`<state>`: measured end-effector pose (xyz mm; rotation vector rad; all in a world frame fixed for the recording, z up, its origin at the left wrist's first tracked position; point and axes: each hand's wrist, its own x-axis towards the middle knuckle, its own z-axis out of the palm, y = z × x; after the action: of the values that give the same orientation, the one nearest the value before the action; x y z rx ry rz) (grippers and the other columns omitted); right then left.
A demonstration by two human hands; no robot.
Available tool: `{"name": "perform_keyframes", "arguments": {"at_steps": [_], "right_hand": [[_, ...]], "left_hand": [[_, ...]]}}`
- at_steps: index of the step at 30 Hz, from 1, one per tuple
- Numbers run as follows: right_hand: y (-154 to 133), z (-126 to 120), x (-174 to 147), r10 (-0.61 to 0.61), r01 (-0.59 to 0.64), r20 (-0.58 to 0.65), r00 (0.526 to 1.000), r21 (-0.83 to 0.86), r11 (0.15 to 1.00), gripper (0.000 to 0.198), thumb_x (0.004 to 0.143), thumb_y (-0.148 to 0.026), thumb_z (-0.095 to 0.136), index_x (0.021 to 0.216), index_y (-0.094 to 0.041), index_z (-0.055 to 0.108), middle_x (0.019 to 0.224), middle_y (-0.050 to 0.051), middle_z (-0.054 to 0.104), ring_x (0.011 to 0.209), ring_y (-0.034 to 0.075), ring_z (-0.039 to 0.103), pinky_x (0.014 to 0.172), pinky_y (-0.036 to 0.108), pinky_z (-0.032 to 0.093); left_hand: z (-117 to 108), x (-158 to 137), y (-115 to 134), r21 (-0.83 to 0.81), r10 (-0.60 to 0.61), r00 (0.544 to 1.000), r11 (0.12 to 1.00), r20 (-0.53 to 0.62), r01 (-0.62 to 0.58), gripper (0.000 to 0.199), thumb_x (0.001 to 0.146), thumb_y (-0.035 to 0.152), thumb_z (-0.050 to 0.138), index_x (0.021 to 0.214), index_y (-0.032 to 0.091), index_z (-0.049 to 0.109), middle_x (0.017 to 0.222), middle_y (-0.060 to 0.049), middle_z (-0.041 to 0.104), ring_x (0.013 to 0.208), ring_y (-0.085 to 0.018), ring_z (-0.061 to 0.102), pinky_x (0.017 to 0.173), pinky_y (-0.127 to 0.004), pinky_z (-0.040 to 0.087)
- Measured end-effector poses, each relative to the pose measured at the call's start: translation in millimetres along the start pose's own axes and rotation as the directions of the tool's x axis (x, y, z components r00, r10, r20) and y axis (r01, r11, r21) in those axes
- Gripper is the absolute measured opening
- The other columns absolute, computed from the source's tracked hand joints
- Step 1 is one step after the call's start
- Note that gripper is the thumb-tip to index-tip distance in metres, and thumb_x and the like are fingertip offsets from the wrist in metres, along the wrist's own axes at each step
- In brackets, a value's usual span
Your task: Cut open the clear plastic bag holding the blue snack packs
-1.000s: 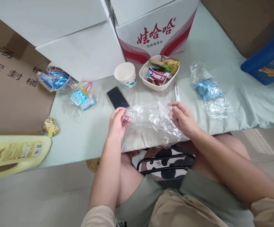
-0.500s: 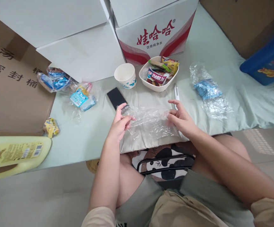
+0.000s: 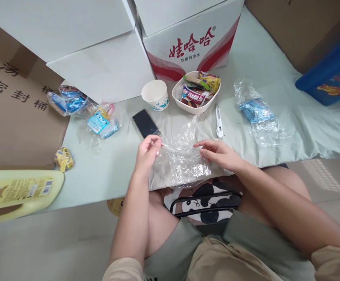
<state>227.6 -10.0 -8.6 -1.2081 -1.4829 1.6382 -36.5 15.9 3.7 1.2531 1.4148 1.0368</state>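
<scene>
A crumpled clear plastic bag (image 3: 181,156) lies on the pale green cloth at the table's near edge. My left hand (image 3: 147,153) pinches its left edge between thumb and fingers. Over the bag's right side, my right hand (image 3: 218,154) has its fingers on the plastic; whether it grips the bag is not clear. Behind the bag stand a white bowl (image 3: 179,102) of wrapped snacks, a paper cup (image 3: 155,94), a black phone (image 3: 145,122) and small white clippers (image 3: 218,121).
Bagged snacks lie at the left (image 3: 70,100) (image 3: 102,121) and right (image 3: 256,110). A loose yellow snack (image 3: 62,158) sits near a cardboard box (image 3: 14,113). White cartons (image 3: 187,35) stand behind, a blue box (image 3: 331,74) at the far right, and a yellow bottle (image 3: 17,191) at the left edge.
The bag was stretched wide between both hands. My hands have since moved closer together, the right one sliding left, and the plastic has bunched up and risen in the middle.
</scene>
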Motion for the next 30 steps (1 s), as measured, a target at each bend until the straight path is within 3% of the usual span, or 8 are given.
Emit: {"name": "perform_keyframes", "arguments": {"at_steps": [4, 11, 16, 19, 23, 25, 30], "right_hand": [[4.7, -1.9, 1.6, -0.035, 0.030, -0.040, 0.999, -0.129, 0.991, 0.036, 0.083, -0.040, 0.061, 0.109, -0.016, 0.069, 0.060, -0.005, 0.048, 0.054, 0.010, 0.043, 0.053, 0.028, 0.035], [5.4, -2.2, 2.0, -0.228, 0.114, -0.180, 0.957, -0.491, 0.864, 0.016, 0.085, -0.030, 0.055, 0.079, -0.020, 0.065, 0.075, 0.003, 0.059, 0.065, 0.015, 0.052, 0.065, 0.032, 0.042], [0.9, -2.6, -0.2, -0.305, 0.159, -0.236, 0.923, -0.486, 0.859, 0.014, 0.086, -0.031, 0.051, 0.080, -0.021, 0.058, 0.086, 0.007, 0.062, 0.075, 0.019, 0.056, 0.069, 0.033, 0.043], [-1.9, -2.4, -2.6, -0.254, 0.139, -0.239, 0.937, -0.413, 0.900, 0.014, 0.088, -0.034, 0.050, 0.082, -0.022, 0.055, 0.079, 0.004, 0.064, 0.074, 0.019, 0.057, 0.066, 0.031, 0.042], [-1.3, -1.2, -4.3, -0.215, 0.132, -0.248, 0.945, -0.310, 0.941, 0.014, 0.088, -0.034, 0.051, 0.081, -0.022, 0.053, 0.072, 0.001, 0.060, 0.067, 0.016, 0.053, 0.063, 0.030, 0.040], [0.9, -0.9, -3.8, -0.208, 0.136, -0.261, 0.943, -0.267, 0.954, 0.015, 0.089, -0.035, 0.051, 0.081, -0.022, 0.052, 0.070, 0.000, 0.057, 0.065, 0.015, 0.051, 0.063, 0.030, 0.039], [5.2, -1.2, -1.8, -0.192, 0.124, -0.286, 0.939, -0.239, 0.963, 0.017, 0.090, -0.036, 0.051, 0.082, -0.022, 0.052, 0.068, -0.001, 0.053, 0.064, 0.015, 0.049, 0.063, 0.030, 0.038]], "left_hand": [[-0.6, -0.8, -4.6, 0.100, 0.029, 0.993, 0.994, 0.119, -0.041, 0.035, 0.068, 0.032, 0.076, 0.099, 0.019, 0.064, 0.084, -0.001, 0.063, 0.071, -0.012, 0.057, 0.065, -0.024, 0.047], [-4.4, 2.3, -17.3, 0.360, 0.051, 0.992, 0.929, 0.117, -0.090, 0.029, 0.081, 0.033, 0.067, 0.106, 0.019, 0.067, 0.075, 0.002, 0.055, 0.065, -0.011, 0.050, 0.067, -0.026, 0.042], [-4.7, 3.5, -14.4, 0.464, 0.168, 0.982, 0.866, 0.086, -0.189, 0.017, 0.084, 0.029, 0.063, 0.094, 0.020, 0.073, 0.093, -0.004, 0.057, 0.083, -0.015, 0.057, 0.072, -0.028, 0.048], [-4.6, 5.2, -15.2, 0.440, 0.217, 0.975, 0.873, 0.040, -0.212, 0.015, 0.085, 0.030, 0.063, 0.089, 0.020, 0.073, 0.113, -0.008, 0.055, 0.109, -0.021, 0.059, 0.089, -0.034, 0.052], [-5.5, 6.1, -15.0, 0.423, 0.264, 0.965, 0.874, -0.004, -0.238, 0.009, 0.083, 0.028, 0.065, 0.083, 0.020, 0.069, 0.132, -0.009, 0.053, 0.132, -0.026, 0.050, 0.112, -0.044, 0.042], [-5.0, 4.8, -12.4, 0.386, 0.253, 0.967, 0.891, 0.013, -0.238, 0.011, 0.085, 0.029, 0.062, 0.083, 0.020, 0.068, 0.128, -0.009, 0.060, 0.126, -0.025, 0.056, 0.111, -0.044, 0.043], [0.7, -0.4, -6.6, 0.283, 0.143, 0.983, 0.944, 0.119, -0.171, 0.018, 0.087, 0.034, 0.058, 0.085, 0.018, 0.066, 0.089, -0.006, 0.072, 0.089, -0.019, 0.068, 0.087, -0.035, 0.052]]}}
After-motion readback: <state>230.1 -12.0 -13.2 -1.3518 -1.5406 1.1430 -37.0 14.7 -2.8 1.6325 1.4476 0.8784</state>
